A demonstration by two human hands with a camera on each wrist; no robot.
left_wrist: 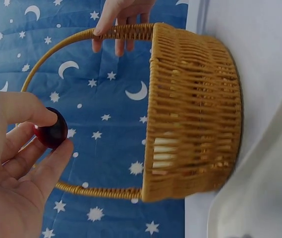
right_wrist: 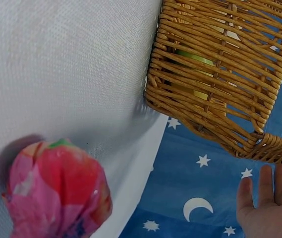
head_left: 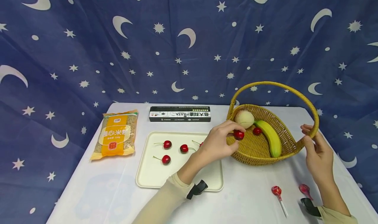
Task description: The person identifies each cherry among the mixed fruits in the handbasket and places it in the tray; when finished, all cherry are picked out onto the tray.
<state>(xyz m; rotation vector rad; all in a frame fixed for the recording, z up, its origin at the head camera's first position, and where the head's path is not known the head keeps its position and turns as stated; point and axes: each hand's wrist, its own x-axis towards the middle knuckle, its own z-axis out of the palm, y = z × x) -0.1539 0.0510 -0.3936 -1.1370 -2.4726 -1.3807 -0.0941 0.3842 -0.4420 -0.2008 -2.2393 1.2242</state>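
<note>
My left hand (head_left: 220, 140) pinches a dark red cherry (head_left: 239, 135) between thumb and fingers, above the left side of a woven basket (head_left: 251, 156). In the left wrist view, the held cherry (left_wrist: 52, 130) is beside the basket's wall (left_wrist: 195, 114), within the span of its handle. Inside the basket lie a pale round fruit (head_left: 244, 119), another cherry (head_left: 257, 131) and a banana (head_left: 270, 138). My right hand (head_left: 319, 155) holds the basket's handle (head_left: 316, 119) low on the right side. A cream tray (head_left: 147, 181) bears several cherries with stems, partly hidden by my left arm.
Two red-wrapped lollipops lie in front of the basket, one with its white stick showing (head_left: 277, 191), the other (head_left: 304, 188) near my right wrist. A black pasta box (head_left: 180, 114) lies behind the tray. Left of the tray is an orange grain bag (head_left: 115, 135).
</note>
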